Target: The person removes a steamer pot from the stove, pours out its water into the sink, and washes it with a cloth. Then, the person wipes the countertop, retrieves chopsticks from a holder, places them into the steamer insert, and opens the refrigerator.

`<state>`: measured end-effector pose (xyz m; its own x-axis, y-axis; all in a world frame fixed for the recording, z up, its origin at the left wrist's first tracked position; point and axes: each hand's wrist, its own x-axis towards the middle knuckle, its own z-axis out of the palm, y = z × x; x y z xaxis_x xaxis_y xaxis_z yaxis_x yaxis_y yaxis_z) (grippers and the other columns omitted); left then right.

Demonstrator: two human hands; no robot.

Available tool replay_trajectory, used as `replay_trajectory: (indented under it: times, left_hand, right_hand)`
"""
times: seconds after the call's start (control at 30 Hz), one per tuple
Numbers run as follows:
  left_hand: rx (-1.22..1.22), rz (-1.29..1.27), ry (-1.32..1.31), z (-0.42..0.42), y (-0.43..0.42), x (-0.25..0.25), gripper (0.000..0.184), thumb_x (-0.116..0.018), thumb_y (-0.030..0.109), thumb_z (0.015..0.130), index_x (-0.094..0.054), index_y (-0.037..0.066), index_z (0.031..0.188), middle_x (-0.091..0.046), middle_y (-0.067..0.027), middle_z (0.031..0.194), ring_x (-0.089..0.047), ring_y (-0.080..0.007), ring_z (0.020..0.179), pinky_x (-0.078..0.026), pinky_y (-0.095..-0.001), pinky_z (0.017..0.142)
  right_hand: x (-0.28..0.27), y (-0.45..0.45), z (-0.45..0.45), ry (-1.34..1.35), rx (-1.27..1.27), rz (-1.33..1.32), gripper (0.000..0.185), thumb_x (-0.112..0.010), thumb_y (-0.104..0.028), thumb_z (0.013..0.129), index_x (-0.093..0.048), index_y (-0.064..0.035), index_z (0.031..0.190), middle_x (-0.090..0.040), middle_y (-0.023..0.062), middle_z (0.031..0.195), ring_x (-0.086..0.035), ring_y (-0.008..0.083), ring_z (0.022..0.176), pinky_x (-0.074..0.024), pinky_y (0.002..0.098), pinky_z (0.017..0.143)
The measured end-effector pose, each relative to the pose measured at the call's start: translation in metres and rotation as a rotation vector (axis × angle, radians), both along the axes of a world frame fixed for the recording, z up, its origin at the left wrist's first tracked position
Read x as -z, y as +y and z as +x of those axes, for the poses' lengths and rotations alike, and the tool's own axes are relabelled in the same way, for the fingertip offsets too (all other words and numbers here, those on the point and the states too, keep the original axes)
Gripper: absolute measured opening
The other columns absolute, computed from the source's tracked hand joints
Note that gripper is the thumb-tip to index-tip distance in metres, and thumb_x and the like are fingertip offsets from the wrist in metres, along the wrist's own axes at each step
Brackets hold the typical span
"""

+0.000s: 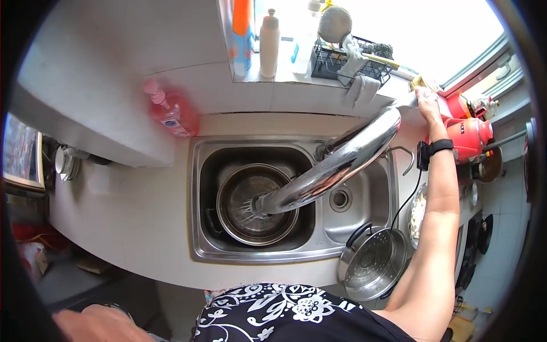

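My right hand [427,105] is stretched out to the back right beside the windowsill, its fingers closed round something too small to make out. A black wristband [440,146] is on that wrist. At the lower left edge my left hand [94,328] is blurred, its fingers not readable. Water runs from the curved chrome faucet [336,171] into a round metal pot [242,219] in the left sink basin. A steamer pot with holes [373,265] rests at the sink's front right corner, near my right arm. The red jug [467,137] stands just right of my wrist.
A pink soap bottle [175,114] stands behind the sink's left side. On the windowsill are a white bottle [269,45] and a black wire rack [370,65] with scrubbers and cloths. A white plate [417,214] lies by my right forearm. The right basin [364,199] has a drain.
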<state>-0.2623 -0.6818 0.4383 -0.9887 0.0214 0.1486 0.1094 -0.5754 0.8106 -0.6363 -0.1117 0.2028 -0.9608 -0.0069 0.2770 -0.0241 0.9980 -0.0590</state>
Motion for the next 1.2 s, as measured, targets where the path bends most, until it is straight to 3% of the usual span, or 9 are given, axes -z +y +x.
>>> replay_trajectory:
  times: [0.03,0.13,0.23,0.3,0.4,0.63,0.97,1.13,1.2]
  left_hand:
    - [-0.141,-0.013,-0.002,-0.004,-0.001,0.004,0.021,-0.059,0.004,0.088,-0.047,0.011,0.072,-0.059,-0.0046,0.070,-0.050,-0.0169,0.054,-0.042,-0.0270,0.053]
    - [0.507,0.031,0.092,-0.040,-0.053,0.055,0.016,-0.069,0.015,0.086,-0.060,0.002,0.088,-0.065,-0.0110,0.086,-0.062,-0.0200,0.067,-0.052,-0.0316,0.062]
    - [0.249,-0.133,-0.119,-0.027,-0.048,0.101,0.012,-0.067,-0.001,0.080,-0.056,-0.001,0.084,-0.061,-0.0135,0.086,-0.059,-0.0206,0.070,-0.051,-0.0332,0.067]
    - [0.242,-0.440,-0.335,-0.031,-0.060,0.132,0.018,-0.066,-0.004,0.079,-0.055,0.001,0.094,-0.060,-0.0097,0.087,-0.060,-0.0160,0.080,-0.050,-0.0290,0.072]
    - [0.270,-0.643,-0.612,-0.024,-0.077,0.176,0.016,-0.062,-0.001,0.084,-0.057,0.002,0.098,-0.062,-0.0049,0.092,-0.059,-0.0105,0.086,-0.049,-0.0246,0.076]
    - [0.207,-1.057,-0.781,0.047,-0.156,0.299,0.018,-0.069,0.014,0.084,-0.062,0.000,0.092,-0.064,-0.0014,0.078,-0.058,-0.0071,0.071,-0.049,-0.0222,0.067]
    - [0.252,-1.127,-1.030,0.111,-0.175,0.316,0.027,-0.065,0.023,0.087,-0.062,0.000,0.101,-0.065,-0.0045,0.085,-0.060,-0.0128,0.075,-0.050,-0.0281,0.068]
    - [0.198,-1.080,-1.083,0.130,-0.197,0.352,0.024,-0.066,0.019,0.087,-0.063,0.003,0.104,-0.067,-0.0086,0.085,-0.064,-0.0193,0.074,-0.051,-0.0315,0.068]
    - [0.155,-1.124,-1.121,0.137,-0.212,0.386,0.024,-0.069,0.023,0.082,-0.064,0.002,0.093,-0.066,-0.0030,0.074,-0.061,-0.0097,0.071,-0.050,-0.0266,0.067]
  right_hand:
    - [-0.024,-0.028,0.018,-0.073,0.132,-0.040,0.031,-0.039,-0.034,0.098,-0.062,-0.0172,0.109,-0.061,0.0154,0.116,-0.056,0.0331,0.108,-0.0421,0.0413,0.093]
    - [-0.042,-0.031,0.021,-0.074,0.373,-0.066,0.034,-0.041,-0.039,0.097,-0.063,-0.0187,0.111,-0.061,0.0152,0.115,-0.056,0.0338,0.108,-0.0430,0.0411,0.092]
    - [-0.007,0.021,0.006,0.168,-0.029,0.253,0.039,-0.057,-0.038,0.091,-0.064,-0.0064,0.112,-0.066,0.0168,0.109,-0.062,0.0284,0.102,-0.0463,0.0376,0.088]
    - [-0.003,-0.008,0.013,0.067,0.128,-0.827,0.030,-0.067,-0.030,0.087,-0.064,-0.0068,0.106,-0.064,0.0099,0.101,-0.061,0.0177,0.087,-0.0503,0.0329,0.077]
    - [-0.012,-0.037,0.023,-0.122,0.121,-1.241,0.043,-0.076,-0.024,0.078,-0.055,-0.0031,0.110,-0.060,0.0076,0.097,-0.060,0.0141,0.082,-0.0535,0.0334,0.067]
    - [-0.015,-0.074,0.028,-0.033,0.246,-0.987,0.047,-0.077,-0.019,0.076,-0.049,-0.0016,0.109,-0.059,0.0075,0.097,-0.060,0.0133,0.080,-0.0535,0.0280,0.059]
    - [-0.023,-0.074,-0.005,-0.242,0.103,-1.601,0.044,-0.060,-0.025,0.092,-0.044,-0.0006,0.125,-0.063,0.0135,0.108,-0.068,0.0201,0.082,-0.0577,0.0334,0.062]
    - [0.044,-0.040,-0.046,0.082,0.119,-1.121,0.059,-0.056,-0.018,0.090,-0.032,-0.0045,0.142,-0.063,0.0161,0.115,-0.064,0.0243,0.101,-0.0528,0.0373,0.083]
    - [0.051,-0.046,-0.038,0.089,-0.013,-0.856,0.061,-0.054,-0.017,0.088,-0.030,-0.0093,0.144,-0.061,0.0193,0.120,-0.057,0.0291,0.116,-0.0431,0.0371,0.099]
